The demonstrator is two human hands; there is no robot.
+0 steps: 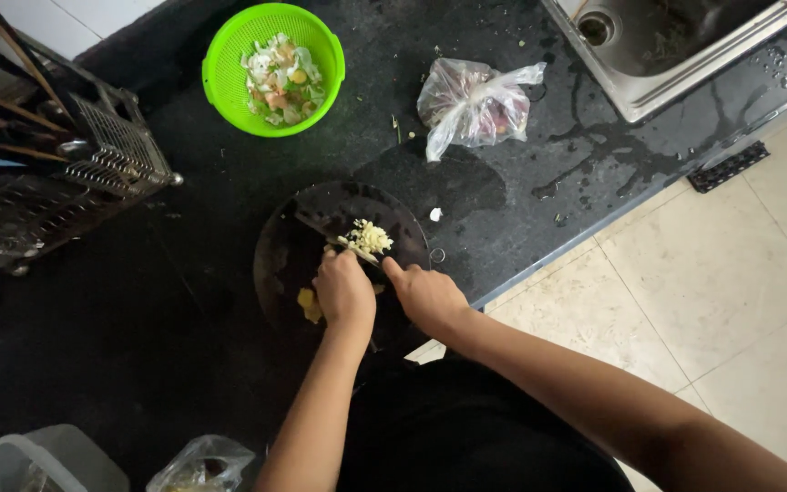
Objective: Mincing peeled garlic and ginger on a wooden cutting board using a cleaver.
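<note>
A round dark cutting board (284, 264) lies on the black counter. On it sits a small heap of pale yellow chopped bits (368, 239) beside a dark knife blade (321, 228). My right hand (425, 296) grips the knife's handle, its index finger stretched toward the blade. My left hand (343, 292) is curled knuckles-up just behind the heap, its fingertips hidden. A yellow piece (309, 305) lies on the board by my left wrist.
A green colander (222, 68) of vegetable scraps stands at the back. A clear plastic bag (474, 102) lies near the steel sink (649, 91). A wire dish rack (56, 173) is at left, with a plastic container (38, 460) and another bag (204, 465) near. The counter is wet.
</note>
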